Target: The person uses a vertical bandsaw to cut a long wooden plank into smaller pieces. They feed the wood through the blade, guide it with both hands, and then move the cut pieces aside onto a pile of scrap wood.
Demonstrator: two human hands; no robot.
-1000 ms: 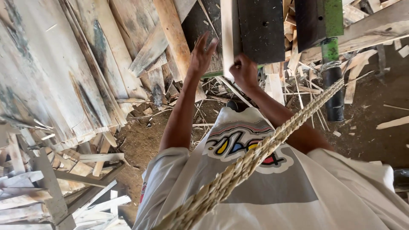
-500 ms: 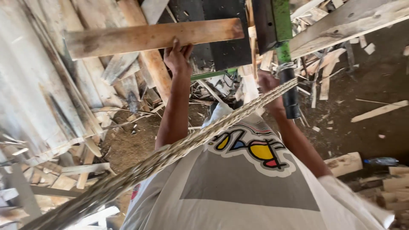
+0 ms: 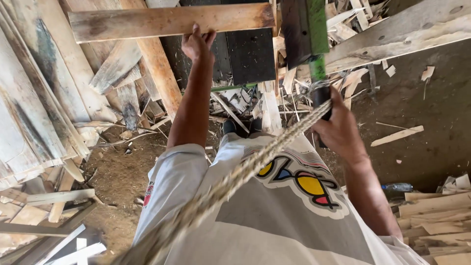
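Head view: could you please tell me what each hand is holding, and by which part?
The left hand grips the wooden plank by its lower edge, near mid-length. The right hand wraps the tool's dark handle, below its green part.

Two hands (image 3: pixel 197 45), one rope (image 3: pixel 230 181)

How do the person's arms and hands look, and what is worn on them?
Both hands, the left hand and the right hand, are bare: no gloves, rings or watch visible. The forearms are uncovered. Short light grey T-shirt sleeves end near the elbows; the left one bears a small red mark.
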